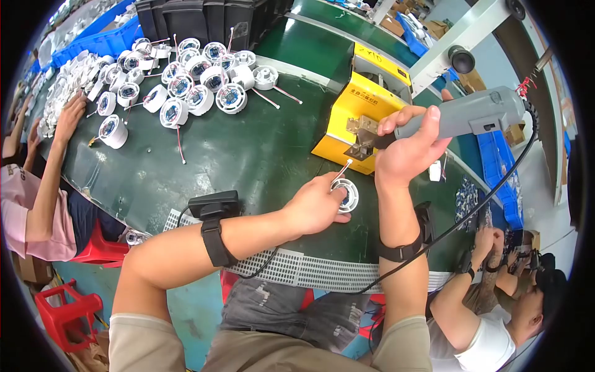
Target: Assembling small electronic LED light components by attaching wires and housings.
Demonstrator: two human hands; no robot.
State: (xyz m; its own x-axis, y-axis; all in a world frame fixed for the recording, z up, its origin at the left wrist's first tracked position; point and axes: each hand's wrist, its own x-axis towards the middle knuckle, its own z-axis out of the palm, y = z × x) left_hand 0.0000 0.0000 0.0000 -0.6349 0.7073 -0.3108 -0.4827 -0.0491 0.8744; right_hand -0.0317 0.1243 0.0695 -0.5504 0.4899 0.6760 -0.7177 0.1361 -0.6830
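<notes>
My left hand point(313, 203) grips a small white round housing point(349, 196) at the table's near side, with a thin wire and white plug point(348, 162) sticking up beside the fingers. My right hand point(409, 142) is wrapped around a grey electric screwdriver point(474, 113), held nearly level above the table. Its front end points left, at the metal outlet point(359, 139) of a yellow screw feeder point(362, 96). Whether the bit touches the outlet is hard to make out. A black cable point(517, 161) runs from the screwdriver's back end down past my right forearm.
Many similar white housings point(173, 111) with wires stand at the far left of the green table point(248, 161). Behind them are a black crate point(204, 22) and blue bins point(99, 40). Co-workers sit on both sides. A perforated strip point(316, 273) lines the near edge.
</notes>
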